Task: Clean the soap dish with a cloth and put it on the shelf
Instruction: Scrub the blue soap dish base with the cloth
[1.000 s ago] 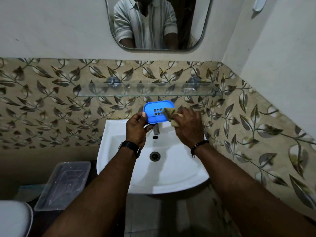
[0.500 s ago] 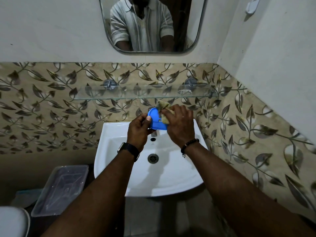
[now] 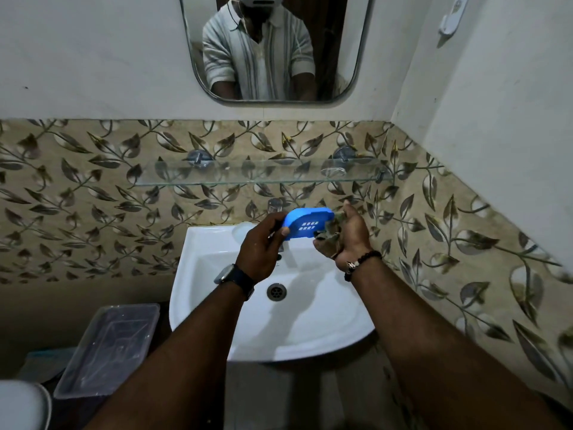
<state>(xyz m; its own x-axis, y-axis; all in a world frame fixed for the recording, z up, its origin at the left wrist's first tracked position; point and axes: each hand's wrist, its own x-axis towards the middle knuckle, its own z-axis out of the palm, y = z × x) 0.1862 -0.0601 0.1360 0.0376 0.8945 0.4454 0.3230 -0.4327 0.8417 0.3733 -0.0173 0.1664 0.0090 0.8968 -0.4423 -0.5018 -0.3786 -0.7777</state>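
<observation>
My left hand (image 3: 262,246) grips the left end of a blue plastic soap dish (image 3: 308,223) with slotted holes, held over the back of the white sink (image 3: 291,324). Beside its right end, my right hand (image 3: 348,232) is closed around a crumpled olive-brown cloth (image 3: 330,235), palm turned partly up. The cloth touches the dish's right edge. An empty glass shelf (image 3: 260,175) is fixed to the tiled wall just above both hands.
A tap (image 3: 275,206) stands behind the dish. A clear plastic box (image 3: 108,349) sits to the lower left of the sink, beside a white rounded object (image 3: 21,405). A mirror (image 3: 273,48) hangs above; the side wall closes in on the right.
My right hand has come off the top of the dish and moved to its right end with the cloth. The dish now shows its slotted face again. The view tilted down.
</observation>
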